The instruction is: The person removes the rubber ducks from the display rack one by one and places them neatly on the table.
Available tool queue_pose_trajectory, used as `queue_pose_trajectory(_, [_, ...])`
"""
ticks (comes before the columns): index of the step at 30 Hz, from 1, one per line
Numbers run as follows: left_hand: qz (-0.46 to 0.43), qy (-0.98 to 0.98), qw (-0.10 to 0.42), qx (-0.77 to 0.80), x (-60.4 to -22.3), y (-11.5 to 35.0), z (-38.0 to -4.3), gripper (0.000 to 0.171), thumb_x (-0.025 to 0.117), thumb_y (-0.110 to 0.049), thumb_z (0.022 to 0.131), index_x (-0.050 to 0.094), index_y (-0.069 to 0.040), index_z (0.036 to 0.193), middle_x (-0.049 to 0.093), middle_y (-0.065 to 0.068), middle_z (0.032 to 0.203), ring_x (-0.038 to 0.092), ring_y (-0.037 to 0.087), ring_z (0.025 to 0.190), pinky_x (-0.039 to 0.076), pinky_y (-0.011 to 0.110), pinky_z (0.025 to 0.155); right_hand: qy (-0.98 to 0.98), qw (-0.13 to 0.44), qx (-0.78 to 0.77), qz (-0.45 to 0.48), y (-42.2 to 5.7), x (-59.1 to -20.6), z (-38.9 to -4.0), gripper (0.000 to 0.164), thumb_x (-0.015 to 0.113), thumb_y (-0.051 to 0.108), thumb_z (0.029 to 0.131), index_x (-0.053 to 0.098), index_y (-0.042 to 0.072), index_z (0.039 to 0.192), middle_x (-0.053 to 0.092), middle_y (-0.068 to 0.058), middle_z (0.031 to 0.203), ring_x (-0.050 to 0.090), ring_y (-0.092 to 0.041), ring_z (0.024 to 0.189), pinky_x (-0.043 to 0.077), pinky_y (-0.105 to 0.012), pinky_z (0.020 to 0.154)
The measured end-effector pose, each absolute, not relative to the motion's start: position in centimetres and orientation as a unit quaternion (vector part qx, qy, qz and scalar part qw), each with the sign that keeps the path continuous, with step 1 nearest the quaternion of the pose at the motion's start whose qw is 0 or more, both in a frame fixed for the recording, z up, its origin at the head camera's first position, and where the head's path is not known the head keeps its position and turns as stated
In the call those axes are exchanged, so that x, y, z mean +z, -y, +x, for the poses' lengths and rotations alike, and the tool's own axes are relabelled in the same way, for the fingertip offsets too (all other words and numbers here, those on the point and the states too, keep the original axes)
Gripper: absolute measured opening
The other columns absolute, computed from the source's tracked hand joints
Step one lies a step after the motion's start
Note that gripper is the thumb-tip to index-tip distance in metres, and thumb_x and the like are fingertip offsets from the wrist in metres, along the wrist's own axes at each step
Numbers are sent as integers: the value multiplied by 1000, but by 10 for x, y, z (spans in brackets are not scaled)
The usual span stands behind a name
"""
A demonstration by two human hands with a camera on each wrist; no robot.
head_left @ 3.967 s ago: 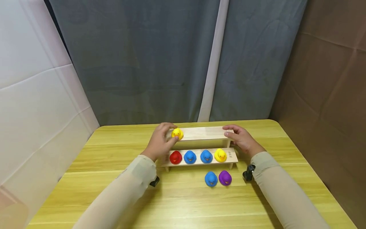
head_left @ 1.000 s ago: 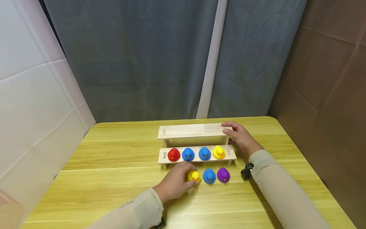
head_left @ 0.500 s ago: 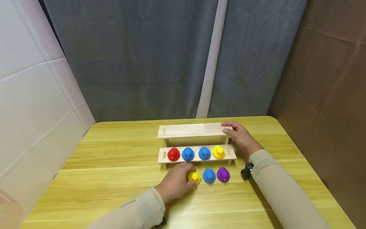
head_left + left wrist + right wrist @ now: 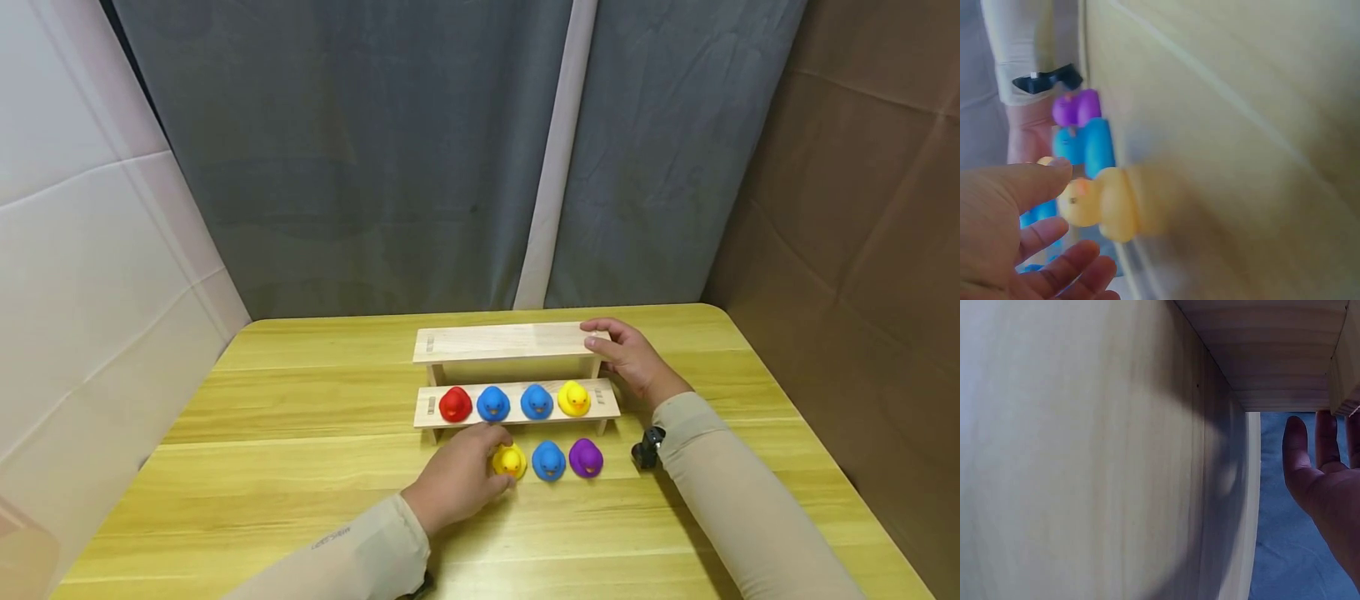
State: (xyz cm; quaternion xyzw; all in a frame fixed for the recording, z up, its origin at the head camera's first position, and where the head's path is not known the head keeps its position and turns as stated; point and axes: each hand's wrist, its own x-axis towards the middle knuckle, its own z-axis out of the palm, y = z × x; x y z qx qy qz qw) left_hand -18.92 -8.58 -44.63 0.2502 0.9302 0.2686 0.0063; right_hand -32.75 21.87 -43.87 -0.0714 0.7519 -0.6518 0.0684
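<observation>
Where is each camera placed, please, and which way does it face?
Head: worn on the head, looking forward and down at the table and upper shelf; left hand, right hand and sleeves show.
Left wrist: on that wrist, facing the front yellow duck; left hand near, right hand and sleeve beyond.
Right wrist: on that wrist, facing across the table to the curtain; right hand shows.
Head and left wrist share the front yellow duck and purple duck.

beige sleeves (image 4: 750, 492), one pair; small dark lettering (image 4: 331, 537) behind the left cuff (image 4: 405, 525); black wrist device (image 4: 421, 587) beneath that cuff.
</observation>
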Motion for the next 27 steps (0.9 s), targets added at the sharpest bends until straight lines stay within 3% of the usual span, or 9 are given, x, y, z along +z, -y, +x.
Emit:
queue_pose_trajectory(9, [228,-919,-13,322,-416,95,-180,41,86,-24,89,70,-7,123,71,7,120,67,26,113,55,48,102,-749,68,-655,-71,-219,-441,-329,39,63,26,107,59,8,141,52,-12,145,60,-20,114,53,-36,96])
queue_pose_trajectory(17, [208,-910,-59,353,-399,104,-181,39,87,-17,87,70,-8,121,71,6,118,67,28,109,56,46,98,-746,59,-659,-76,-220,-441,-326,25,64,27,106,67,22,130,56,-3,136,62,-16,109,54,-35,92])
queue_pose_trajectory(24, [178,-920,-76,341,-397,120,-193,38,87,-18,88,69,-9,121,70,8,115,65,27,103,57,43,91,-750,54,-652,-95,-220,-440,-327,43,62,24,107,56,1,143,56,-2,134,63,-14,105,54,-35,91])
queue_pose_trajectory(27, [170,-922,-81,337,-396,127,-201,39,87,-19,88,69,-9,121,69,8,116,65,29,105,58,44,92,-753,56,-649,-92,-220,-440,-327,46,61,24,108,53,-1,145,56,-4,135,63,-13,105,54,-35,91])
